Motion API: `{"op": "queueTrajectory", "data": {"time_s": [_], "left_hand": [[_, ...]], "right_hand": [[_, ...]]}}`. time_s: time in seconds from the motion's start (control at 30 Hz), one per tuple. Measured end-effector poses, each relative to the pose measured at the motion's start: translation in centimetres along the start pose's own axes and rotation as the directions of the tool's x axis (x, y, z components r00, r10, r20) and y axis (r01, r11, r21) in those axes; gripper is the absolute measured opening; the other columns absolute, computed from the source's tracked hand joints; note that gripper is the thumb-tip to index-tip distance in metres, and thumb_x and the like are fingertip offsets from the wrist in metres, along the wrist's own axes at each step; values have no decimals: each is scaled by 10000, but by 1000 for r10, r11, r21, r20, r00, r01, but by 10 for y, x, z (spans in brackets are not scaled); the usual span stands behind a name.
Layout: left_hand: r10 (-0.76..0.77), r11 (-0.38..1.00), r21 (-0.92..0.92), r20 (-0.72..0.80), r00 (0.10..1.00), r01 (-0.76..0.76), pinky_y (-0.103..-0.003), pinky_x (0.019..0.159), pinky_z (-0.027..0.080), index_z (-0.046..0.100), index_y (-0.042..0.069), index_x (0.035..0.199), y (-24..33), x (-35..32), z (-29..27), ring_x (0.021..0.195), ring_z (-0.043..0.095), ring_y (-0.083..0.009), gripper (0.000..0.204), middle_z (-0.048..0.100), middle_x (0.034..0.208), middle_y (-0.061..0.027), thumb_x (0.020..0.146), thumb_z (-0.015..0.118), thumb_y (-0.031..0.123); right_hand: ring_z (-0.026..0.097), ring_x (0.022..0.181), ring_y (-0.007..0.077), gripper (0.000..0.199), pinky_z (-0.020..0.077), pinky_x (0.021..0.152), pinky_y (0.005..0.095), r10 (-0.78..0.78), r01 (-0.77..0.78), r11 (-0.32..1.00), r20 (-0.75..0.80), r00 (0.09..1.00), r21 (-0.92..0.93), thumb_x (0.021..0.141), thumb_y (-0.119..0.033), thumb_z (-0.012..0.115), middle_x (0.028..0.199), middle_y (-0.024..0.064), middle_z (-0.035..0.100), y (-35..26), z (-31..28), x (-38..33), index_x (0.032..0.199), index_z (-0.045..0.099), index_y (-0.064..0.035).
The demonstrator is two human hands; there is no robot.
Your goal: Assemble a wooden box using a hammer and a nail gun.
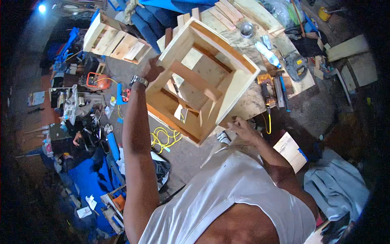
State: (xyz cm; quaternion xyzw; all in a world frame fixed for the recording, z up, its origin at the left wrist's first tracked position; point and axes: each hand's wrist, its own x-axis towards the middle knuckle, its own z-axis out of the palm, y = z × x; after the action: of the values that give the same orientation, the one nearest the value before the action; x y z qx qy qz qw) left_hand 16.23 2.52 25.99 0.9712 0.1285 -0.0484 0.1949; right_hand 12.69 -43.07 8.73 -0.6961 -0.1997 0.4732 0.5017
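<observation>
An open wooden box frame (248,61), with slats across its bottom, is tilted over the near left edge of the workbench. My left hand (153,70), with a metal watch at the wrist, grips the frame's left side; some fingers are hidden in shadow. Just off the frame's lower right side is my right hand (244,129), its fingers bent and apart, with nothing visible in them. A yellow-and-black power tool (266,89) with a yellow hose lies on the bench, right of the frame. Beside it rests a hammer (280,87).
The wooden workbench (300,83) carries a plastic bottle (268,55), a round tin (246,29), a grey jigsaw (295,67) and loose wood strips (227,14). Another slatted wooden frame (118,40) stands at the far left. A coiled yellow hose (164,138) lies on the floor.
</observation>
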Motion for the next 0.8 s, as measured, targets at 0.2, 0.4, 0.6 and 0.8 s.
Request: {"op": "queueTrajectory", "data": {"time_s": [0.2, 0.4, 0.6, 0.8], "left_hand": [[-9, 960, 278, -56, 998, 24, -489, 882, 527, 603, 49, 1178, 15, 47, 29, 1026, 673, -402, 408, 704, 1068, -238, 853, 661, 289], [-212, 932, 267, -147, 966, 245, -482, 999, 480, 550, 55, 1348, -30, 79, 51, 1180, 612, -389, 694, 637, 1273, -235, 877, 610, 561], [119, 966, 256, -320, 940, -35, -452, 1008, 471, 589, -40, 1275, -90, 84, 55, 1168, 602, -420, 752, 607, 1270, -304, 880, 632, 598], [140, 865, -485, -8, 990, -127, -422, 962, 479, 662, -45, 1141, -35, 28, 37, 1104, 642, -401, 646, 694, 1050, -275, 970, 526, 563]], "right_hand": [[629, 1002, 234, 500, 503, 894, 352, 13, 49, 987, -380, 925, 152, 956, -313, 656, 1082, 156, 671, 28, -17, -34, 1320, 532, 6], [649, 1065, 267, 472, 500, 935, 364, 54, -76, 997, -557, 829, -17, 940, -354, 664, 1165, 190, 672, 43, 29, -69, 1268, 612, -18], [664, 954, 225, 412, 517, 852, 363, 180, -254, 964, -513, 840, -78, 946, -309, 644, 1039, 157, 698, 116, 60, -103, 1211, 631, 5], [688, 878, 312, 417, 526, 763, 420, 279, -353, 931, -444, 851, -92, 879, -389, 656, 915, 203, 685, 140, 47, -103, 996, 681, 11]]}}
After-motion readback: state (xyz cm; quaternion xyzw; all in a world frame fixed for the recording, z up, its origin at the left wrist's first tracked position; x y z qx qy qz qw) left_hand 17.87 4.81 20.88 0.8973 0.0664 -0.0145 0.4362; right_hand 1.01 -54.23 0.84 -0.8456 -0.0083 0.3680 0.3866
